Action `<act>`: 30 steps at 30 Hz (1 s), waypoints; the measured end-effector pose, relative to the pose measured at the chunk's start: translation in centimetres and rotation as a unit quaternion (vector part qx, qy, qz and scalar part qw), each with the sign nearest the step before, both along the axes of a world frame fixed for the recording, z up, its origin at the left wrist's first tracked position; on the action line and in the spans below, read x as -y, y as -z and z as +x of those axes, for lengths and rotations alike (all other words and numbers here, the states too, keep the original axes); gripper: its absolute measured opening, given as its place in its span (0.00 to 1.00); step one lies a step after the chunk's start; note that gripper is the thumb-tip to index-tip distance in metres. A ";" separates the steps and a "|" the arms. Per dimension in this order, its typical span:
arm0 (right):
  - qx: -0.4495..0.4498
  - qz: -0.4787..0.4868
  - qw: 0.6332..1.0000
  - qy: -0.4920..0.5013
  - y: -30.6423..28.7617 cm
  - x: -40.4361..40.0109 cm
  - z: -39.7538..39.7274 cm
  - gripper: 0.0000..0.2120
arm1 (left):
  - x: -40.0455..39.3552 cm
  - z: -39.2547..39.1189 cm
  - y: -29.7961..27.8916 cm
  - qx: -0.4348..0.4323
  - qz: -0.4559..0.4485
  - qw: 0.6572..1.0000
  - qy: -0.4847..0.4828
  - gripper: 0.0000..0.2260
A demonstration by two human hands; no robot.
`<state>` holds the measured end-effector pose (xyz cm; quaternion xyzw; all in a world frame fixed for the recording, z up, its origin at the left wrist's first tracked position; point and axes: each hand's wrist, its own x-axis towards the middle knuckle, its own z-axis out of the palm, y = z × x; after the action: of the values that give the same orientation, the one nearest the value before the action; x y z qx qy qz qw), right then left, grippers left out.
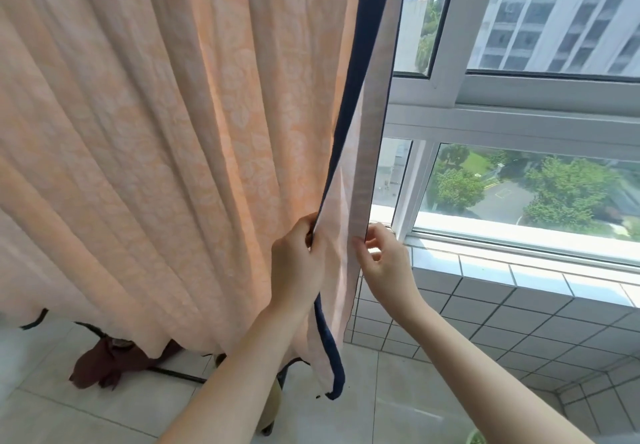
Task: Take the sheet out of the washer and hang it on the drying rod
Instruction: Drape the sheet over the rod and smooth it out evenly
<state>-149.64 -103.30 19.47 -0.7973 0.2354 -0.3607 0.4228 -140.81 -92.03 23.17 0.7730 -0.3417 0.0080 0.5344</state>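
The peach sheet (156, 131) hangs in folds by the window (519, 97), and both hands work its dark-trimmed edge: left hand (298, 263) fingers clamped on it, right hand (384, 256) pinching it.

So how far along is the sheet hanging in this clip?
Mostly done: the peach sheet already hangs in long folds, reaching nearly to the floor. In hand: the left hand and right hand each pinch its navy-trimmed side edge, spreading it. Left: smoothing that end and letting go. The rod itself is out of view.
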 end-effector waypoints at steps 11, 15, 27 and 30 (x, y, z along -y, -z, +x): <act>-0.072 -0.140 0.987 0.005 0.6 1.0 -0.7 0.08 | 0.3 0.6 0.4 0.062 0.082 0.995 0.013 0.10; -0.074 -0.119 0.990 -0.003 -0.4 1.4 -0.8 0.09 | 0.4 0.5 -0.3 0.058 0.061 0.996 0.006 0.08; 0.049 -0.090 0.995 -0.011 -14.2 3.7 1.8 0.06 | 3.0 1.6 -9.7 0.183 -0.010 0.983 -0.015 0.07; 0.090 -0.114 0.989 -0.006 -18.1 4.4 2.1 0.06 | 3.9 1.9 -12.7 0.247 -0.022 0.969 -0.020 0.09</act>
<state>-147.59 -107.69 37.53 -0.8061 0.1490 -0.4531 0.3502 -138.96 -95.98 35.82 0.7416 -0.4474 0.2170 0.4503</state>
